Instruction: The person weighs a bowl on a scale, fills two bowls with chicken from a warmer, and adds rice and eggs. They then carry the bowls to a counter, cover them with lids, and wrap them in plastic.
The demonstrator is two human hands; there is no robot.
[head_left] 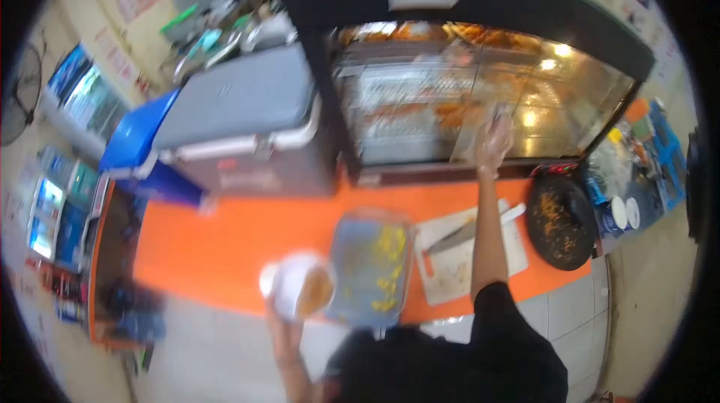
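My left hand (285,335) is closed around a white bowl (291,290), tilted so that brownish food (315,292) shows inside. Beside the bowl, a small white round thing (268,278) is too blurred to identify. My right hand (495,140), in a clear plastic glove, reaches up to the glass front (466,133) of a lit food display case (397,167). Its fingers look stretched out against the glass, though motion blurs them. Fried-looking food (450,113) lies on racks inside the case.
On the orange counter (217,245) are a metal tray with yellow pieces (360,268), a cutting board (442,283) with a knife (452,238), and a black pan with crumbs (559,223). A grey cooler (240,110) stands left of the case; white tubs (616,213) sit at right.
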